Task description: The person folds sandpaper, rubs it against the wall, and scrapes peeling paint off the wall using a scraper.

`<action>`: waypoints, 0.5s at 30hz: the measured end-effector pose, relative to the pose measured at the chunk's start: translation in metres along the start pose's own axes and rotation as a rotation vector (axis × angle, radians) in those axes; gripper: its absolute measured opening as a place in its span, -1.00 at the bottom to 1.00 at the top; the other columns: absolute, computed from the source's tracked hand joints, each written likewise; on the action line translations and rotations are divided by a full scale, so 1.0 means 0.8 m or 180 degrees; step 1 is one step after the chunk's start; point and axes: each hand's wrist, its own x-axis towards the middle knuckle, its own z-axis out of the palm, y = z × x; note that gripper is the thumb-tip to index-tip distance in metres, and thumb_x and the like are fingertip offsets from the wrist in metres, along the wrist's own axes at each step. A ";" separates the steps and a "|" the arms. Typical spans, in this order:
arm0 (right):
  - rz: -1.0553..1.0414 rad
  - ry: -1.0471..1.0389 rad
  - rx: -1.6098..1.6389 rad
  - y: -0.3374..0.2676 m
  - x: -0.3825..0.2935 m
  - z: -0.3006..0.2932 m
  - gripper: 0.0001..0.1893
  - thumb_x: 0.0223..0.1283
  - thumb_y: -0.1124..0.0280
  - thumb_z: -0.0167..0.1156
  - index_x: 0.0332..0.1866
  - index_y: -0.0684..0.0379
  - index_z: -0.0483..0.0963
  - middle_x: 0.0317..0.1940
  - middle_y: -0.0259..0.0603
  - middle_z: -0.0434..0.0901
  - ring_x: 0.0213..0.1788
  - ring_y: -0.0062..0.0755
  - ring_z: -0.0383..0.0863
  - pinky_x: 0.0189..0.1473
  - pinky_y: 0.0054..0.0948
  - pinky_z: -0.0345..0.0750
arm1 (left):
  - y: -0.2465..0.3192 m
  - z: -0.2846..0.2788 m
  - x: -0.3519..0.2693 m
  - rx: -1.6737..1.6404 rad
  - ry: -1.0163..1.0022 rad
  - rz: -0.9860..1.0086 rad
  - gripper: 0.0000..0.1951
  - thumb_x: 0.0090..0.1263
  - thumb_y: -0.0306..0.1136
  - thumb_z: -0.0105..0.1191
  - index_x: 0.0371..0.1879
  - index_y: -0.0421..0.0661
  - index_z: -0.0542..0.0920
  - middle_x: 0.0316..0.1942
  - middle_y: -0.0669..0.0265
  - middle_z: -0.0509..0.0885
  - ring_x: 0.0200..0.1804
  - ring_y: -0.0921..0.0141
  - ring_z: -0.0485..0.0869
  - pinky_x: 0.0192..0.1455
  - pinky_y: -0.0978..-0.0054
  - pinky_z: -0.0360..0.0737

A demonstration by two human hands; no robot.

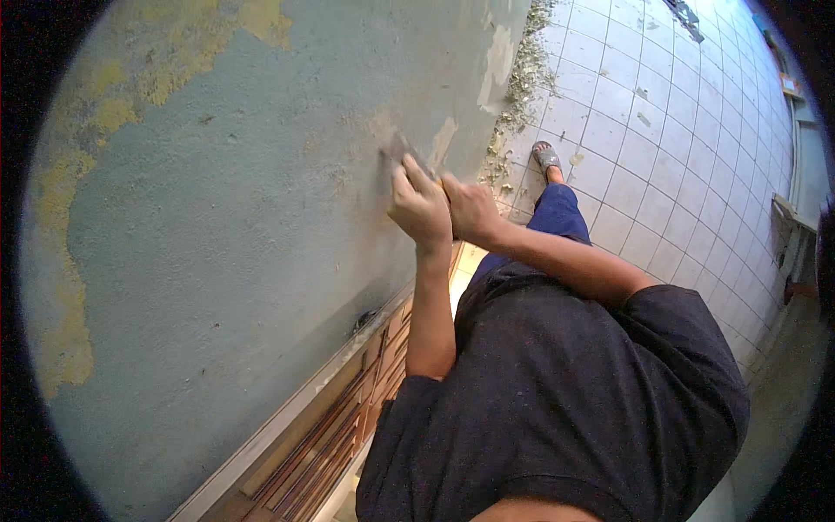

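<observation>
A scraper with a flat metal blade (pixel 402 149) lies against the painted wall (pixel 248 215), its edge on a scuffed, pale patch. My left hand (pixel 423 207) grips the tool close behind the blade, with fingers stretched along the metal. Behind it, my right hand (pixel 476 210) is closed around the handle, of which only a bit of yellow shows. The two hands touch, and they hide most of the handle. Blue-green paint covers much of the wall. Bare pale patches (pixel 443 140) show to the right of the blade, and yellowish areas (pixel 62 261) along the far left.
Paint flakes (pixel 522 85) are heaped along the wall's foot on the white tiled floor (pixel 613 130). My sandalled foot (pixel 546 156) stands beside them. Below my left arm runs a door or window frame (pixel 287 424) with brown bars. More debris (pixel 685 19) lies farther off.
</observation>
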 end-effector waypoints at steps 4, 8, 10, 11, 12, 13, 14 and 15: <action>0.0151 -0.0061 -0.0049 0.009 -0.002 0.009 -0.71 0.32 0.18 0.14 -0.14 0.20 0.35 -0.57 0.17 0.57 -0.47 0.23 0.64 -0.40 0.04 0.52 | -0.008 0.005 -0.006 -0.0059 0.0011 -0.0053 -0.71 0.54 -0.35 0.08 -0.49 -0.20 0.58 -0.64 0.08 0.62 -0.59 0.10 0.66 -0.61 0.25 0.46; -0.0259 0.0443 -0.0047 -0.027 0.052 -0.031 -0.70 0.30 0.17 0.17 -0.16 0.20 0.35 -0.56 0.16 0.58 -0.46 0.24 0.65 -0.41 0.05 0.53 | 0.050 -0.009 0.066 -0.0358 0.0157 0.0060 -0.76 0.54 -0.36 0.08 -0.42 -0.20 0.60 -0.63 0.08 0.64 -0.60 0.12 0.67 -0.62 0.27 0.46; -0.0402 0.0517 -0.0083 -0.033 0.054 -0.040 -0.71 0.34 0.16 0.13 -0.15 0.20 0.37 -0.58 0.14 0.58 -0.46 0.22 0.65 -0.42 0.04 0.53 | 0.040 -0.004 0.054 -0.0234 0.0247 0.0131 -0.75 0.54 -0.36 0.07 -0.44 -0.20 0.59 -0.64 0.09 0.63 -0.60 0.12 0.67 -0.63 0.26 0.46; -0.0412 0.0533 -0.0082 -0.024 0.043 -0.031 -0.71 0.34 0.16 0.13 -0.15 0.20 0.37 -0.58 0.14 0.58 -0.46 0.22 0.65 -0.42 0.04 0.53 | 0.031 -0.001 0.043 -0.0103 0.0335 0.0190 -0.74 0.55 -0.35 0.06 -0.45 -0.20 0.58 -0.64 0.09 0.62 -0.61 0.12 0.66 -0.63 0.25 0.45; -0.0173 0.0274 -0.0105 -0.006 0.018 -0.010 -0.71 0.37 0.16 0.10 -0.15 0.20 0.38 -0.58 0.13 0.58 -0.46 0.21 0.65 -0.42 0.02 0.53 | 0.017 0.000 0.023 -0.0022 0.0225 0.0183 -0.70 0.55 -0.35 0.06 -0.49 -0.20 0.55 -0.67 0.10 0.60 -0.64 0.14 0.64 -0.64 0.24 0.42; 0.0098 0.0035 -0.0146 0.012 -0.001 0.004 -0.71 0.40 0.15 0.07 -0.14 0.20 0.39 -0.58 0.13 0.58 -0.46 0.20 0.66 -0.42 0.01 0.53 | 0.002 0.006 -0.002 -0.0048 0.0203 0.0205 -0.70 0.55 -0.35 0.06 -0.49 -0.20 0.55 -0.67 0.10 0.60 -0.64 0.14 0.64 -0.64 0.24 0.42; 0.0097 0.0041 -0.0142 0.017 -0.009 0.011 -0.71 0.40 0.15 0.07 -0.14 0.20 0.39 -0.58 0.13 0.58 -0.46 0.20 0.66 -0.42 0.01 0.53 | -0.016 0.009 -0.025 -0.0109 0.0014 -0.0075 -0.70 0.55 -0.35 0.07 -0.51 -0.20 0.53 -0.68 0.11 0.59 -0.65 0.15 0.62 -0.64 0.25 0.40; 0.0219 -0.0132 -0.0246 0.016 -0.016 0.013 -0.71 0.41 0.14 0.05 -0.13 0.19 0.39 -0.58 0.13 0.58 -0.47 0.18 0.66 -0.43 0.01 0.53 | -0.012 0.003 -0.028 -0.0169 -0.0189 -0.0357 -0.69 0.54 -0.36 0.07 -0.53 -0.20 0.52 -0.69 0.11 0.58 -0.66 0.16 0.60 -0.65 0.25 0.39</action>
